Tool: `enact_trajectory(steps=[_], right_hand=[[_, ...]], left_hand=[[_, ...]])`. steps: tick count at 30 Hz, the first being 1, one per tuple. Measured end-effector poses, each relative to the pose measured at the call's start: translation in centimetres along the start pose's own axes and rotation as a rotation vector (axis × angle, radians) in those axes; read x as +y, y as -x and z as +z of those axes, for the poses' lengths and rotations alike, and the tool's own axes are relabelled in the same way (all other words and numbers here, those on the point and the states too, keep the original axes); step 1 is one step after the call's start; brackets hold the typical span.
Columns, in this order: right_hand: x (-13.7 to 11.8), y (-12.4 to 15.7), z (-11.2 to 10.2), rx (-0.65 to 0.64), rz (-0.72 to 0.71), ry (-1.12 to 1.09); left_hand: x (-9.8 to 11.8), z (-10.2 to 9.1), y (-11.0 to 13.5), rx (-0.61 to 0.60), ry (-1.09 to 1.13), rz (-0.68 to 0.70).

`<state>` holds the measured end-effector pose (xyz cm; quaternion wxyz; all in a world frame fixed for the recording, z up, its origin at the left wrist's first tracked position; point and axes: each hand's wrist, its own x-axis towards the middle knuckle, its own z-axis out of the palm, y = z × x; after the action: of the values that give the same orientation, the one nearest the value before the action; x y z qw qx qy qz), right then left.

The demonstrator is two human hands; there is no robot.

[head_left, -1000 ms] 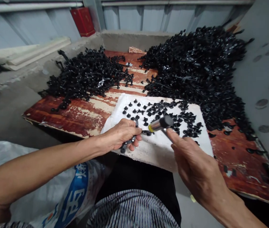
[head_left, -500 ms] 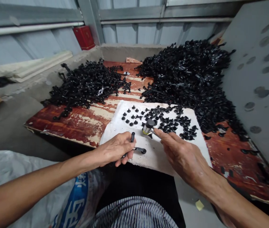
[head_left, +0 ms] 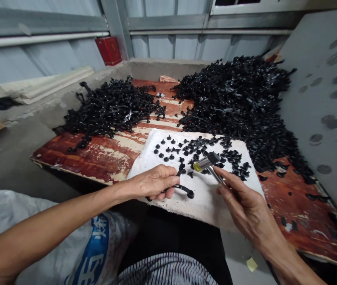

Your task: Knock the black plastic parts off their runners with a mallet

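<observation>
My left hand [head_left: 153,184] is shut on a black plastic runner [head_left: 184,189] of moulded parts, and one end of it sticks out over a white slab [head_left: 204,202]. My right hand [head_left: 242,202] grips the metal shaft of a small mallet [head_left: 206,163] with a steel head, one black face and one yellow face. The mallet head is held above the slab, close to the runner. Loose black moulded pieces [head_left: 168,152] lie scattered on the slab beyond both hands.
Two big heaps of black plastic parts [head_left: 111,107] [head_left: 239,95] lie on a worn red plywood board [head_left: 97,156]. A grey panel [head_left: 319,118] stands at the right. A white sack with blue print [head_left: 88,253] lies at lower left.
The mallet head has risen and swung right from its low position over the slab. My left hand and the runner have shifted slightly right.
</observation>
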<state>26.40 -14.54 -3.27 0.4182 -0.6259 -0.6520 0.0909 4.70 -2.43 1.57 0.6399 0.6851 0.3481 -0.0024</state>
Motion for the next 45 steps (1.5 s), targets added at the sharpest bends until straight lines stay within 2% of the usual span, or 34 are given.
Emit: enact_trajectory(steps=[3, 8, 17, 26, 32, 36, 40, 45], right_hand=[[0.2, -0.1, 0.0, 0.02, 0.014, -0.02], [0.2, -0.5, -0.6, -0.019, 0.019, -0.018], [0.2, -0.4, -0.7, -0.017, -0.007, 0.006], [0.1, -0.3, -0.7, -0.017, 0.012, -0.033], [0.2, -0.2, -0.4, -0.004, 0.024, -0.049], [0.3, -0.1, -0.3, -0.002, 0.019, -0.071], [0.5, -0.1, -0.3, -0.026, 0.013, -0.053], [-0.2, -0.7, -0.5, -0.056, -0.061, -0.021]], left_hand=[[0.3, -0.1, -0.5, -0.021, -0.016, -0.01], [0.5, 0.0, -0.7, 0.001, 0.004, -0.03], [-0.4, -0.2, -1.0, -0.006, 0.015, -0.013], [0.3, 0.1, -1.1, 0.007, 0.041, -0.042], [-0.1, -0.1, -1.3, 0.012, -0.062, -0.069], [0.5, -0.5, -1.4, 0.039, -0.195, -0.047], [1.0, -0.9, -1.7, 0.004, -0.2, -0.106], [0.8, -1.2, -1.9, -0.017, -0.2, -0.105]])
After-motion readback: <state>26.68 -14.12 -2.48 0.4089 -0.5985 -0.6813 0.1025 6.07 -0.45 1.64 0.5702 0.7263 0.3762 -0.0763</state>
